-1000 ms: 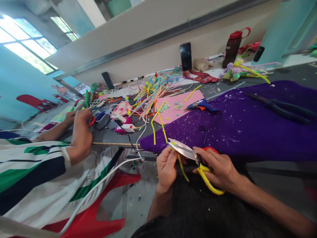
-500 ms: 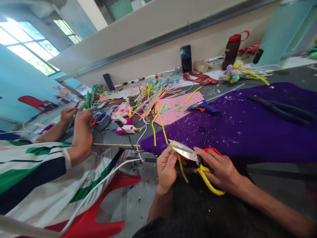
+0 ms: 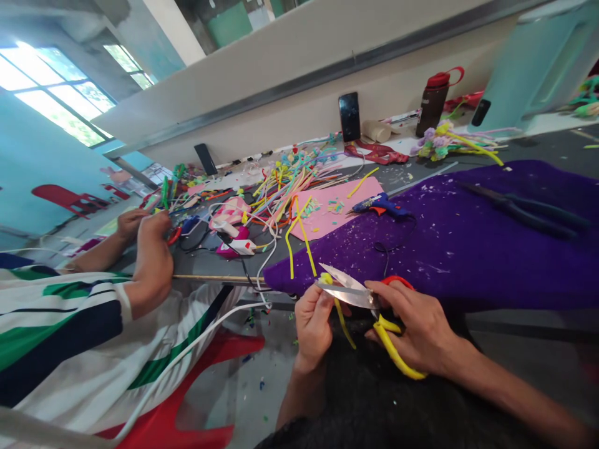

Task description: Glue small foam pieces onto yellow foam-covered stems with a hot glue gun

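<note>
Co-worker's hands (image 3: 146,237): well left of the purple cloth (image 3: 468,255).
Left hand (image 3: 314,327): pinching a yellow stem (image 3: 344,324) near the cloth's left end.
Scissors (image 3: 358,297): by the cloth's front edge, blades parted at a yellow tuft (image 3: 326,278).
Glue gun (image 3: 384,206): on the cloth's back edge.
Right hand (image 3: 418,330): curled round the scissor handles by the front edge.
Pliers (image 3: 515,204): on the cloth's right.

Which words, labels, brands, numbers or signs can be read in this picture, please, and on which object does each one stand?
No whole word can be read with certainty.
Dark bottle: pale letters, too small and partly turned away.
Blue glue gun: pale label, too small to read.
Scissors: no lettering I can make out.
</note>
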`<state>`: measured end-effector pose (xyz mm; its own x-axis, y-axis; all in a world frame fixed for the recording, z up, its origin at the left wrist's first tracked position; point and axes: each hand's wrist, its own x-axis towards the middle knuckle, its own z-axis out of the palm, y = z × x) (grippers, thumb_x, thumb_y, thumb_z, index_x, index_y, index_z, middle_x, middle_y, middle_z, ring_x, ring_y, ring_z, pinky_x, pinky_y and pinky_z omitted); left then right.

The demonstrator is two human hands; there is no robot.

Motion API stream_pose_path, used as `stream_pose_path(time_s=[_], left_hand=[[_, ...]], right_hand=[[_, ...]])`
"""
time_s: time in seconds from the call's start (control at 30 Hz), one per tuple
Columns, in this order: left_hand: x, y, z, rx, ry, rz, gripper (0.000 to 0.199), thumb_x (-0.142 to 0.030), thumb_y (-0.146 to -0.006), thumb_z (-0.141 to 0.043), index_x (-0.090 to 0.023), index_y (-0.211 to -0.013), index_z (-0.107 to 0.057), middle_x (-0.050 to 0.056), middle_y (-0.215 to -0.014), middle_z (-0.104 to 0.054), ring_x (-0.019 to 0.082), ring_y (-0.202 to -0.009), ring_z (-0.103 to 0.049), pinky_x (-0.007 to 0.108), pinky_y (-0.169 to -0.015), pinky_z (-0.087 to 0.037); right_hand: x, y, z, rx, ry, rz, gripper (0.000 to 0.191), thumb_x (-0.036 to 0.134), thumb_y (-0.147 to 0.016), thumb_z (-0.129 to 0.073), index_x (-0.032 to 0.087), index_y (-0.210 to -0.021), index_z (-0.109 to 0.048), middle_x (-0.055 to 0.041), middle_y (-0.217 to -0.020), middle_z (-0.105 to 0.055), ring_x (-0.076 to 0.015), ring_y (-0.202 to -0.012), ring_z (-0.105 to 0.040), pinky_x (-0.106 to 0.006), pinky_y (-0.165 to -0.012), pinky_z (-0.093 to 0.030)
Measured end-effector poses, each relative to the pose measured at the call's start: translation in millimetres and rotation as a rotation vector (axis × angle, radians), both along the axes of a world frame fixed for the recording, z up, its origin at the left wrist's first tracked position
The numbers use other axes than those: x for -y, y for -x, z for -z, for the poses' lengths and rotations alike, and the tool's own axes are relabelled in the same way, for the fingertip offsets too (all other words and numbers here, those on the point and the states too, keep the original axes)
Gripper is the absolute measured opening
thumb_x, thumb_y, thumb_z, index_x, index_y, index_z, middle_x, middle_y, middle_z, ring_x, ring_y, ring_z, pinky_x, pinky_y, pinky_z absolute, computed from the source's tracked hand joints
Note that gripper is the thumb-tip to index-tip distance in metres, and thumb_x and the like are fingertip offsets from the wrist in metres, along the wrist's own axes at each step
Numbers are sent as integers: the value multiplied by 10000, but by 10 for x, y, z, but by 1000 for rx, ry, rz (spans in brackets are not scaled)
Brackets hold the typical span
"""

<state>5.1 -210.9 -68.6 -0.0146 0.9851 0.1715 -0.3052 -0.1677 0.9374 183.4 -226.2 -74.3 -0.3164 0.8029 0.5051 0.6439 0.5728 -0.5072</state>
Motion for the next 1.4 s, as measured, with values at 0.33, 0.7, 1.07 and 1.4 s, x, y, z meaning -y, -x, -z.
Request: stream_pose_path(time_s=[0.33, 0.7, 1.07, 1.4], left_hand=[[19, -3, 48, -17, -11, 1, 171, -260, -822, -517, -152, -781, -644, 9, -614, -623, 108, -507, -533, 206, -454, -365], [16, -15, 41, -12, 5, -23, 144, -239, -813, -534, -151, -791, -646, 10, -645, -633, 106, -525, -548, 212, -487, -394], [16, -32, -7, -46, 51, -9, 172, -281, -811, -534, -146, -775, -635, 8, -604, -603, 102, -500, -529, 207, -475, -395], [18, -24, -11, -60, 57, -8, 171, -290, -813, -530, -159, -758, -626, -2, -609, -596, 101, -507, -526, 211, -489, -395]], right_hand=[[-21, 46, 38, -16, -9, -19, 595, 390, -734, -612, 185, -1240, -377, -77, -916, -562, -172, -730, -546, -288, -611, -459], [-27, 52, 45, -36, 2, -33, 596, 397, -739, -613, 175, -1242, -382, -79, -917, -570, -166, -727, -558, -284, -620, -468], [-31, 47, 71, -28, 19, -50, 569, 382, -764, -585, 150, -1248, -396, -95, -922, -593, -170, -750, -581, -287, -625, -491], [-47, 38, 143, -33, -9, -68, 587, 375, -771, -579, 142, -1275, -390, -103, -938, -599, -181, -787, -592, -291, -636, -513]])
